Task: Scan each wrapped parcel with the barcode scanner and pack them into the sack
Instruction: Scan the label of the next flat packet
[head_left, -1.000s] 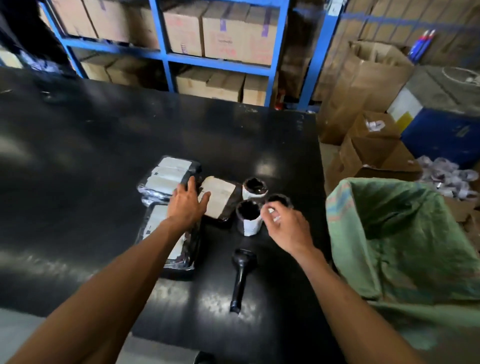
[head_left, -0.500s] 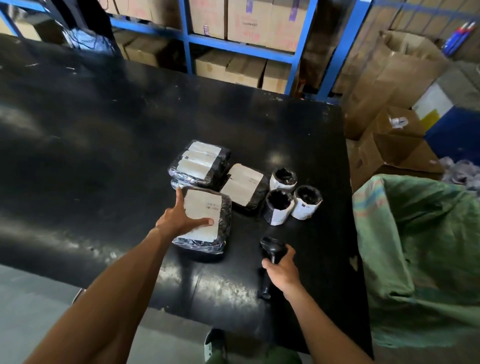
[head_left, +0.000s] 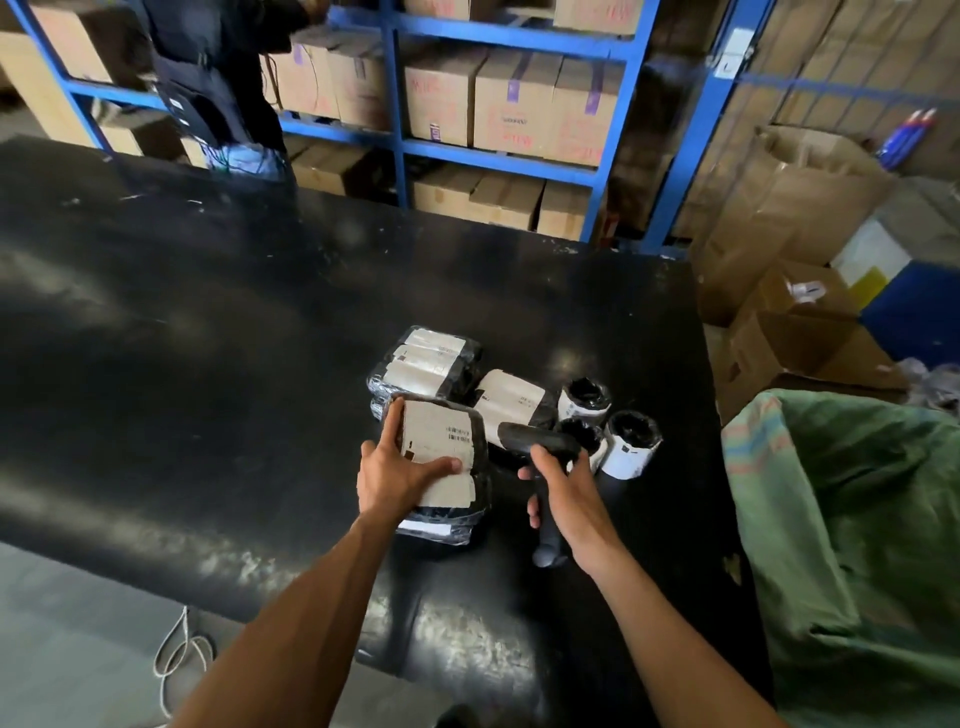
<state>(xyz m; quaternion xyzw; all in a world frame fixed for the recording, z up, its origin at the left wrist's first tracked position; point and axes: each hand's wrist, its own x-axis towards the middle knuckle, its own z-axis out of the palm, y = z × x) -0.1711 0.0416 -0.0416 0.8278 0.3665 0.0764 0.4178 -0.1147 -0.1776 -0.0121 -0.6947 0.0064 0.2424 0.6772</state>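
My right hand (head_left: 569, 491) has its grip closed around the handle of the barcode scanner (head_left: 540, 447), and the scanner head points left toward the label. My left hand (head_left: 397, 470) holds the near wrapped parcel (head_left: 441, 457) by its left edge, thumb lying across the white label, and the parcel is tilted up. Behind it, a flat parcel stack (head_left: 423, 364) and another labelled parcel (head_left: 511, 397) lie on the black counter (head_left: 208, 389). Three round parcels (head_left: 631, 441) stand just right of the scanner. The green sack (head_left: 857, 519) hangs open at the counter's right side.
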